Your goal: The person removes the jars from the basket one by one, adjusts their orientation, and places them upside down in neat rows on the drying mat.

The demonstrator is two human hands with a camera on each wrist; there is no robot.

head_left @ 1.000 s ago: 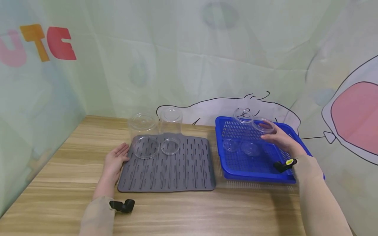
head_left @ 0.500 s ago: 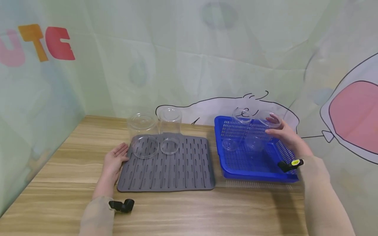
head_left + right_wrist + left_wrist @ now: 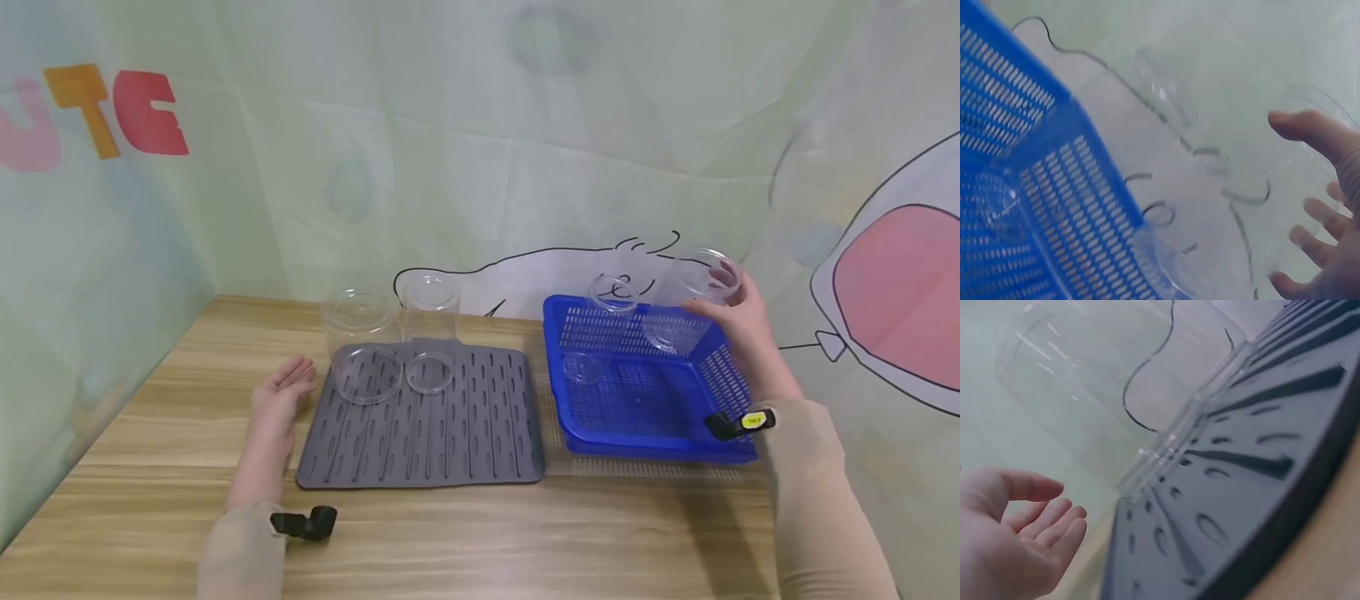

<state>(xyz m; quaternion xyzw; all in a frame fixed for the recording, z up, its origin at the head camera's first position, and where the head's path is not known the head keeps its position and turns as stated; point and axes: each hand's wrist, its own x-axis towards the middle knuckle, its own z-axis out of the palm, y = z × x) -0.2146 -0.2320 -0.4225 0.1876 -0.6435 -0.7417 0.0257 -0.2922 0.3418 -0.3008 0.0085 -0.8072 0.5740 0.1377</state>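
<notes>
My right hand (image 3: pixel 750 333) grips a clear plastic jar (image 3: pixel 675 312) near its rim, thumb on one side and fingers on the other. The jar leans, its rim toward the right and its base over the back of the blue basket (image 3: pixel 637 448). A second clear jar (image 3: pixel 609 333) stands mouth up inside the basket. Beside the left edge of the grey drying mat (image 3: pixel 450 467), my left hand (image 3: pixel 279 404) lies with relaxed fingers and nothing in it. Two clear jars stand upside down on the mat: a wide one (image 3: pixel 363 346) and a narrower one (image 3: pixel 432 329).
The wooden table (image 3: pixel 450 542) runs along under mat and basket. Behind them hangs a printed cloth (image 3: pixel 480 192) with cartoon drawings, close to the basket's rear rim. Black wrist cameras sit on both sleeves.
My right hand has raised the jar up and to the right in the basket, and it now leans more. My left hand has shifted slightly left, away from the mat's edge.
</notes>
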